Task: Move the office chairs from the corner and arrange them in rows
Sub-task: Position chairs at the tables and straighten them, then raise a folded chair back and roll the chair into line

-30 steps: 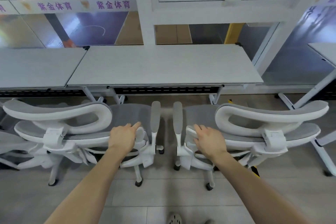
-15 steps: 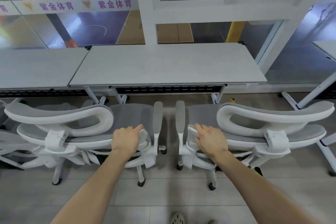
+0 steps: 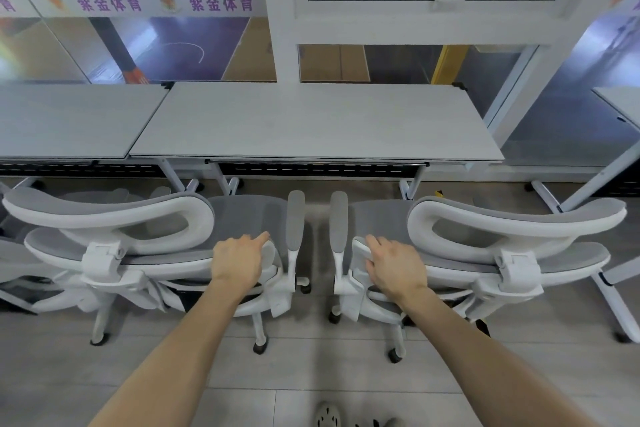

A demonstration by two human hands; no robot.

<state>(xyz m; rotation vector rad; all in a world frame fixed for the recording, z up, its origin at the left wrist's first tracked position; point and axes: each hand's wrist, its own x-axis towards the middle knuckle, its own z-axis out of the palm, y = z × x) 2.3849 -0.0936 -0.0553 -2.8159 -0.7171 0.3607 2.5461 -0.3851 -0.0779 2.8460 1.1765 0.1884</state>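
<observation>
1. Head view: left grip (image 3: 239, 260) wraps the backrest edge of the left office chair (image 3: 114, 239); right grip (image 3: 394, 265) clasps the right office chair (image 3: 512, 243).
2. Both chairs stand side by side, facing the grey surface (image 3: 311, 125).

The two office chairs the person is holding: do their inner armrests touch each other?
No: a strip of floor shows between the left chair's armrest and the right chair's armrest.

Bright, even light; glare on glass (image 3: 145, 45) far left. Edges bow from wide-angle lens. Slight blur overall; shadows soft.
</observation>
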